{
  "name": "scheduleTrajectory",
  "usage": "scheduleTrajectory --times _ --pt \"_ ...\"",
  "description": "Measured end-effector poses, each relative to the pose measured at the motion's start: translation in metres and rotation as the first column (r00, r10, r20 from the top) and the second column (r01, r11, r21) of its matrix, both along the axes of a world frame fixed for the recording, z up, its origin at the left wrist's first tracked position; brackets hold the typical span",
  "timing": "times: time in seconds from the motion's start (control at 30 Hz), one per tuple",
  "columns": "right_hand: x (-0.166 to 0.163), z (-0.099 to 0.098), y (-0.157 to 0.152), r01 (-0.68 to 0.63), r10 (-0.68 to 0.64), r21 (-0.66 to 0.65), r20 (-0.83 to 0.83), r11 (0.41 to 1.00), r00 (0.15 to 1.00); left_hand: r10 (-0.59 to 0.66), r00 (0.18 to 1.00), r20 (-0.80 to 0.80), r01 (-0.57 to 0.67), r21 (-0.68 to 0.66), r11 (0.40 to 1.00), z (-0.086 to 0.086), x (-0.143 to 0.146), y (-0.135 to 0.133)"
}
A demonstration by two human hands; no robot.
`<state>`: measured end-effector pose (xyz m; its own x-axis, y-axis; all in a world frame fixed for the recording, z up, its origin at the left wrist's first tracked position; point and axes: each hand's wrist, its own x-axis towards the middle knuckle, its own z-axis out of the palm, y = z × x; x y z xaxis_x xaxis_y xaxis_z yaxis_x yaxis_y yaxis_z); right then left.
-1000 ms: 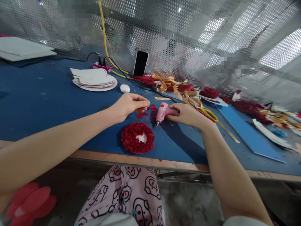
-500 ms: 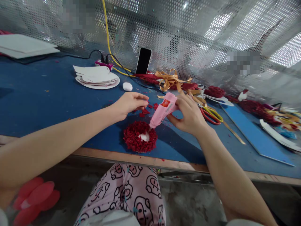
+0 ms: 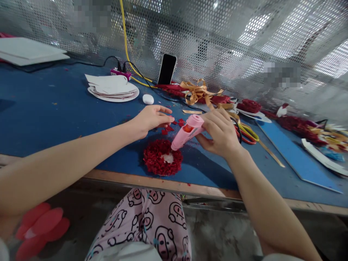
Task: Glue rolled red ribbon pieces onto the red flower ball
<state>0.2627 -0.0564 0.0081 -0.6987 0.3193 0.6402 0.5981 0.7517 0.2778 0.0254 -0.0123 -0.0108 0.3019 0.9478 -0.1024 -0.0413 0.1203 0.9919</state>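
Over red ring point(image 3: 153, 159), formerly beside it: pink glue gun point(image 3: 182, 137), right hand point(image 3: 219, 131) gripping; left hand point(image 3: 148, 121) half-curled, hold unclear.

The blue table point(image 3: 54, 123) carries a red ring point(image 3: 154, 158) and white sheets point(image 3: 111, 85).

Left fingers point(image 3: 163, 119) loosely bent — right fingers point(image 3: 211, 122) curled more tightly.

A smartphone point(image 3: 167, 69) is propped before a perforated metal screen point(image 3: 206, 32) at the upper centre of the frame. Toward the upper left, a yellow cable point(image 3: 123, 29) is hung near a magenta power strip point(image 3: 123, 74).
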Motion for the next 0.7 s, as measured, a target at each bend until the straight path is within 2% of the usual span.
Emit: scheduleTrajectory --times 0.3,0.53,0.7 --pt "-0.0004 -0.0001 -0.0017 0.009 -0.009 -0.011 0.006 1.0 1.0 -0.015 1.0 0.013 0.015 0.002 1.0 -0.0014 -0.0005 0.0009" --pt "-0.0021 0.003 -0.005 -0.048 0.047 0.044 0.016 0.998 0.999 -0.028 0.999 0.018 0.028 0.006 1.0 -0.0028 0.0 0.0011" --pt "-0.0048 0.0066 -0.0078 -0.063 0.053 0.139 0.076 0.988 0.996 -0.028 0.999 0.022 0.029 -0.007 1.0 -0.0024 0.0001 0.0005"
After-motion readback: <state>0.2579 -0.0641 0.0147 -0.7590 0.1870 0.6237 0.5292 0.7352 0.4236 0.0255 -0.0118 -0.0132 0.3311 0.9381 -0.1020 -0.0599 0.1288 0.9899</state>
